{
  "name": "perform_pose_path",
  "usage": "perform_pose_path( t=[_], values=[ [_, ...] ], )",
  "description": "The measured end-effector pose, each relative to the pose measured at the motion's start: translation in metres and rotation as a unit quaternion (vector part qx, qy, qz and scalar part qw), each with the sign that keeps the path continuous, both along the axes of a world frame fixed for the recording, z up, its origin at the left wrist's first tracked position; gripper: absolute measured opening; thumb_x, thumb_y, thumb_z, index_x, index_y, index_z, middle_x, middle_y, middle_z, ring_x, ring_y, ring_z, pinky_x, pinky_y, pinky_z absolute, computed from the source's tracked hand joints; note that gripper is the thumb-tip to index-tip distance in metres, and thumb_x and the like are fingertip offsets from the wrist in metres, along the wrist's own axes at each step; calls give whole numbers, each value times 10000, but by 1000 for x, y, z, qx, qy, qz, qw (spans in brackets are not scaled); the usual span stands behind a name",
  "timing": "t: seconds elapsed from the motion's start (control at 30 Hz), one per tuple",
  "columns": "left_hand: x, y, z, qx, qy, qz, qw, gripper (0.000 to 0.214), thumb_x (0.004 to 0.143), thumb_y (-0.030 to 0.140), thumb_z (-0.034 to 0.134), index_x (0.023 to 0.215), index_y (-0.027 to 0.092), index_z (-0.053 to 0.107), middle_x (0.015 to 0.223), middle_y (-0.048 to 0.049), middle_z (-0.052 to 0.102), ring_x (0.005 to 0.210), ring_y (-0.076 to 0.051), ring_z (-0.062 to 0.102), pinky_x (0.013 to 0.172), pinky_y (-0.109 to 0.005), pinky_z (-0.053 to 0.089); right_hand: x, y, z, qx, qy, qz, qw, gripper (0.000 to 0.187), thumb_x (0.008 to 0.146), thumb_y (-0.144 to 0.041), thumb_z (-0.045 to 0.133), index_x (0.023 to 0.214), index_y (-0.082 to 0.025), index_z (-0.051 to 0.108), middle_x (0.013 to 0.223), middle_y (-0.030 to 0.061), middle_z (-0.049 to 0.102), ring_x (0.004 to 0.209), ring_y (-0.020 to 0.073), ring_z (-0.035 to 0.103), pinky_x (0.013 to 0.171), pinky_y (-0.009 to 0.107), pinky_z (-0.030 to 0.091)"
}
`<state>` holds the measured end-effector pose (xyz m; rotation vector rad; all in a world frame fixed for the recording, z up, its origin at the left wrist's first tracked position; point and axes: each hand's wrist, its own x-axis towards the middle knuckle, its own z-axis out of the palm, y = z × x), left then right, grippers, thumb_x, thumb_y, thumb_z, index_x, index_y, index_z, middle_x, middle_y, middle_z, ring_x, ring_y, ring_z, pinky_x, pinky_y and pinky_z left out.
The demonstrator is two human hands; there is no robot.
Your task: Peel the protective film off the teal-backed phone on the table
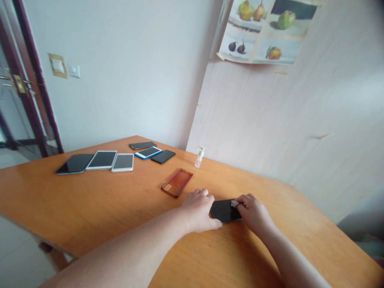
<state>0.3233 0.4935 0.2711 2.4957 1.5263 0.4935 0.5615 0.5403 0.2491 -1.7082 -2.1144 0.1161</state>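
Observation:
A black smartphone [225, 211] lies flat on the wooden table [126, 216], its dark screen up. My left hand [200, 212] grips its left end, thumb along the near edge and fingers at the far side. At the phone's right end, my right hand [253, 212] pinches a small white cloth or tissue [234, 203] and presses it to the screen. Beyond my left hand rests a reddish translucent phone case [177, 182] with a camera cutout. Farther back stands a small clear pump bottle [199, 158] with a pale green top.
At the back left lie a black tablet [75, 163], a white tablet [102, 159], a smaller white device [123, 162], a blue-edged phone [148, 152] and two dark phones [163, 156]. Walls border the table's far side; a fruit poster [270, 30] hangs above.

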Motion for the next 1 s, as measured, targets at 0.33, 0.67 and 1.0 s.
perform_pose_path(
  t=[0.33, 0.67, 1.0],
  values=[
    [2, -1, -2, 25, 6, 15, 1000, 480, 658, 621, 659, 895, 207, 608, 1009, -107, 598, 985, -307, 588, 816, -393, 490, -36, -29, 8, 13, -13, 134, 991, 278, 923, -336, 449, 777, -229, 659, 857, 54, 654, 864, 199, 606, 785, 298, 456],
    [2, -2, 2, 14, 4, 10, 1000, 498, 672, 614, 659, 963, 212, 623, 1046, -93, 599, 1007, -293, 584, 835, -375, 482, -15, -8, 3, 6, -21, -22, 1000, 203, 911, -272, 499, 852, -192, 675, 872, 54, 608, 790, 164, 597, 729, 260, 412],
    [2, 0, -1, 14, -8, 14, 1000, 451, 675, 590, 660, 934, 224, 617, 1027, -87, 588, 980, -293, 585, 800, -369, 470, -37, -21, 10, -4, -22, 33, 999, 229, 934, -304, 490, 888, -211, 694, 902, 48, 621, 848, 158, 608, 757, 238, 404]
  ],
)
